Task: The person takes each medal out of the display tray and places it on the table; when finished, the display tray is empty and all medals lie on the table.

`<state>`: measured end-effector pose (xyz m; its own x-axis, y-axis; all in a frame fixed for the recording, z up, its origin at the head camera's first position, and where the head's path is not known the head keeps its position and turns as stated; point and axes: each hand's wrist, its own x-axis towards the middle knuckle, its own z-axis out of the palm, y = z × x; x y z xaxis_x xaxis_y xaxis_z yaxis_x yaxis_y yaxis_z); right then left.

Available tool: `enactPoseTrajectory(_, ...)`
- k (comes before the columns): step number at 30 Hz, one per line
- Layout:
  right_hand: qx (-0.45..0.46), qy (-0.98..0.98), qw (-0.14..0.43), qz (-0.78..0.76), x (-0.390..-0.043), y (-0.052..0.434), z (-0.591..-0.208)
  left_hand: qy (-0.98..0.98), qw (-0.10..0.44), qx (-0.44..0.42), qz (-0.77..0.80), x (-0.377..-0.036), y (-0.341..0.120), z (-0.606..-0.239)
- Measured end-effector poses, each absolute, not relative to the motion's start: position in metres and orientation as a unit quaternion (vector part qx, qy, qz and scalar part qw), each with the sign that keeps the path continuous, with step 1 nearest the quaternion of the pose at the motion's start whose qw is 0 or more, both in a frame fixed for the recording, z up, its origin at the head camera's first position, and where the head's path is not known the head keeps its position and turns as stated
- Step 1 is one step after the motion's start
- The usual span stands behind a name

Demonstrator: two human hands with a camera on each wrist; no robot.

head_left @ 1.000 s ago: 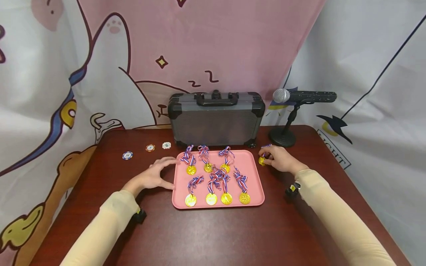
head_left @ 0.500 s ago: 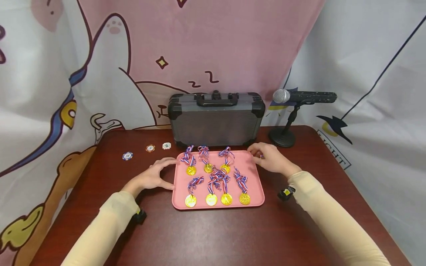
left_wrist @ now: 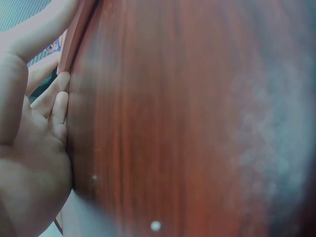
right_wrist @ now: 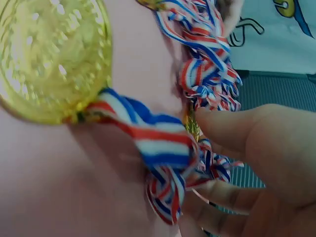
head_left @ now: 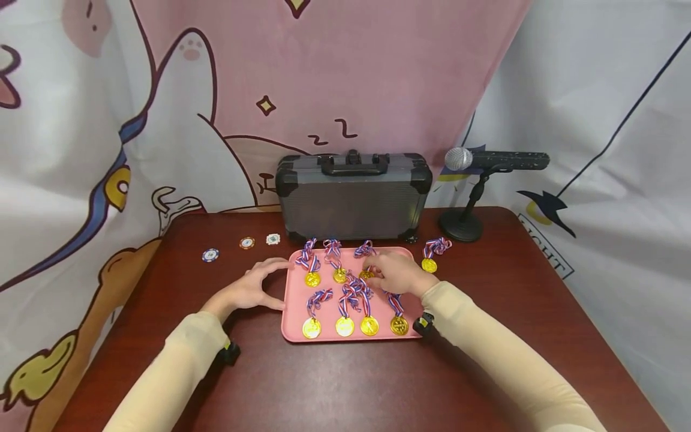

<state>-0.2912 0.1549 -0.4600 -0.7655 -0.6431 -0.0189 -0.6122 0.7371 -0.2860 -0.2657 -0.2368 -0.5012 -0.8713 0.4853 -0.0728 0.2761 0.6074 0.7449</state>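
Moved right hand (head_left: 398, 273) leftward from right rim of pink tray (head_left: 297, 300) to back-row medal (head_left: 367, 275). Saw medal on tray between thumb (right_wrist: 227, 129) and fingertips (head_left: 370, 263), aligned lengthwise toward case (head_left: 353, 204) beyond grip, ribbon (head_left: 365, 247) end farthest; could not tell whether pinched. Hid part behind hand. Kept left hand (head_left: 251, 285) spread at left rim. Noted knotted ribbons (head_left: 351, 289) just nearer, loose medal (head_left: 429, 265) right of grip.

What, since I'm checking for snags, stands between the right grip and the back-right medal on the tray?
Nothing visible: the right grip is at the back-right medal with no object seen between them. The ribbon of the front-right medal lies close, partly hidden by that grip, but doesn't seem to block it.
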Motion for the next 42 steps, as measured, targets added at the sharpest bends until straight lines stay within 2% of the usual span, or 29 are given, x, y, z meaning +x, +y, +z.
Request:
enactPoseTrajectory(10,-0.282,0.947,0.078,-0.135,-0.289,0.145,-0.46,0.889,0.128,0.217,0.383,-0.265,-0.237,-0.502)
enactPoseTrajectory(16,-0.266,0.935,0.101,-0.213,-0.292,0.149,-0.459,0.885,0.13,0.218,0.389,-0.265,-0.237,-0.502)
enactPoseTrajectory(24,-0.248,0.902,0.098,-0.34,-0.299,0.169,-0.449,0.888,0.127,0.219,0.385,-0.266,-0.238,-0.502)
enactPoseTrajectory(35,-0.142,0.879,0.073,-0.45,-0.301,0.249,-0.405,0.887,0.134,0.218,0.384,-0.266,-0.237,-0.502)
enactPoseTrajectory(42,-0.076,0.88,0.028,-0.468,-0.304,0.316,-0.4,0.885,0.126,0.225,0.387,-0.264,-0.237,-0.5)
